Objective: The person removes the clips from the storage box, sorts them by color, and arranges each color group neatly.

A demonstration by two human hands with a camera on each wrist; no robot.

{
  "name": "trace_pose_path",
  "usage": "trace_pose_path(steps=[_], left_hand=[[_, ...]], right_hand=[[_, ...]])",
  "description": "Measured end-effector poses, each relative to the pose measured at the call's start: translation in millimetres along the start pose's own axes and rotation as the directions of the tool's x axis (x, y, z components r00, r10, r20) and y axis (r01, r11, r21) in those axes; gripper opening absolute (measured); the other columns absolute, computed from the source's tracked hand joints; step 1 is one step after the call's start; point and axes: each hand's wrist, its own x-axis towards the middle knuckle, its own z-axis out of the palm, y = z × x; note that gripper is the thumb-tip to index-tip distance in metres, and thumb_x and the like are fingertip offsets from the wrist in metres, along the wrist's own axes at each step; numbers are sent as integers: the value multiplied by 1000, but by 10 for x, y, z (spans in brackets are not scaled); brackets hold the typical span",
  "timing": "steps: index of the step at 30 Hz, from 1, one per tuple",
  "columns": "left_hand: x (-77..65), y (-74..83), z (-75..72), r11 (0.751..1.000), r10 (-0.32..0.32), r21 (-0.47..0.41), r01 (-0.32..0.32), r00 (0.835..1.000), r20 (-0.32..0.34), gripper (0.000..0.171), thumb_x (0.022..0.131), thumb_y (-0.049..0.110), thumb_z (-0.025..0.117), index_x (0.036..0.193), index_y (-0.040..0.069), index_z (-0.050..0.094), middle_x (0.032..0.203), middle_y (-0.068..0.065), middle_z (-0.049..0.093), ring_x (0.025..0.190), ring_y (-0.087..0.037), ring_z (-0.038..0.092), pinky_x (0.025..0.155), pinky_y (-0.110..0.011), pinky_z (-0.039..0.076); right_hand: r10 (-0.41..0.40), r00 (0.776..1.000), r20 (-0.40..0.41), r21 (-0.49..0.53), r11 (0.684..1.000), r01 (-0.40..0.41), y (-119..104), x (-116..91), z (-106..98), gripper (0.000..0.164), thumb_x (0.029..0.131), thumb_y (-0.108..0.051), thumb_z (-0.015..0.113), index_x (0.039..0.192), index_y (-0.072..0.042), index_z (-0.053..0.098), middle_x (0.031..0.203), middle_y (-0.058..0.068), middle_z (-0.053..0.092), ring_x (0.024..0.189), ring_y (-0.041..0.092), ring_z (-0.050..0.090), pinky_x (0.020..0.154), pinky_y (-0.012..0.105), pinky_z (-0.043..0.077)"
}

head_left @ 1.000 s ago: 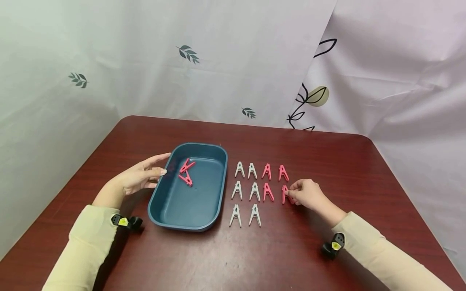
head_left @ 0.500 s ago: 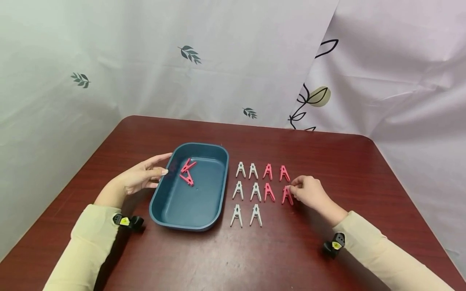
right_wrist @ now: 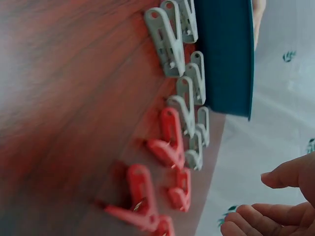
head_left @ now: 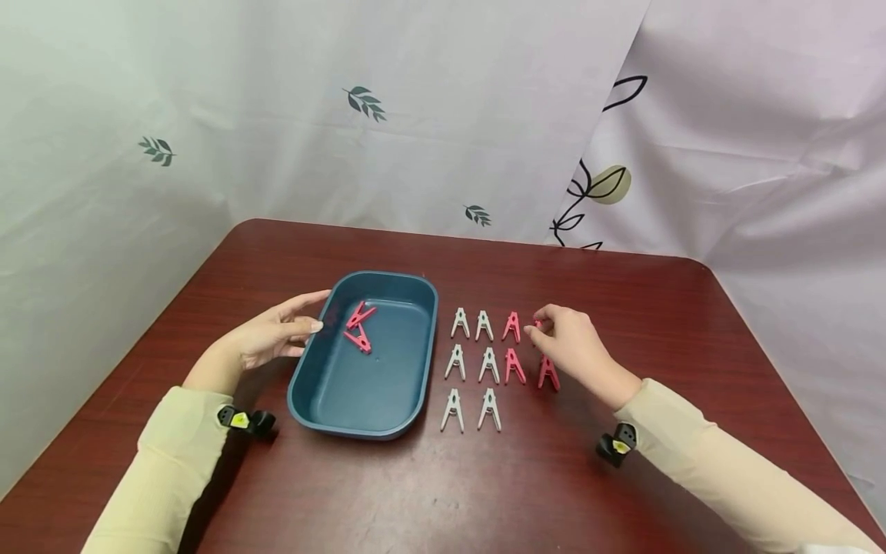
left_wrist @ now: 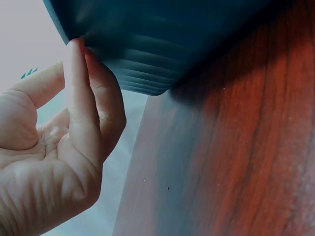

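Observation:
In the head view my left hand (head_left: pixel 273 338) rests against the left side of a dark blue tray (head_left: pixel 294 406). Its fairly straight fingers touch the tray's outer wall (left_wrist: pixel 147 54) in the left wrist view. Two red clothespins (head_left: pixel 359 338) lie in the tray. My right hand (head_left: pixel 571 342) hovers over the far-right red clothespin (head_left: pixel 537 325), mostly hiding it. Thumb and fingertips stand apart with nothing between them in the right wrist view. Just below that hand lies another red clothespin (head_left: pixel 548 375). Two more red clothespins (head_left: pixel 511 326) lie to its left.
Several white clothespins (head_left: pixel 488 365) lie in rows between the tray and the red ones. The dark red wooden table (head_left: pixel 443 500) ends at a pale curtain (head_left: pixel 429 154) with leaf prints.
My right hand has let go of the lower right red clothespin and moved up and left over the far one. My left hand stays against the tray.

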Motion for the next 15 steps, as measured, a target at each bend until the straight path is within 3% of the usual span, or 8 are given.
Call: trace_pose_path(steps=[15], left_hand=[[-3, -1, 19, 1000, 27, 11, -27, 1000, -4, 70, 96, 17, 55, 153, 15, 14, 107, 2, 67, 94, -16, 67, 81, -37, 57]], right_hand=[[-53, 997, 51, 40, 998, 51, -488, 226, 58, 29, 88, -20, 64, 106, 2, 65, 87, 12, 69, 75, 20, 64, 71, 38, 54]])
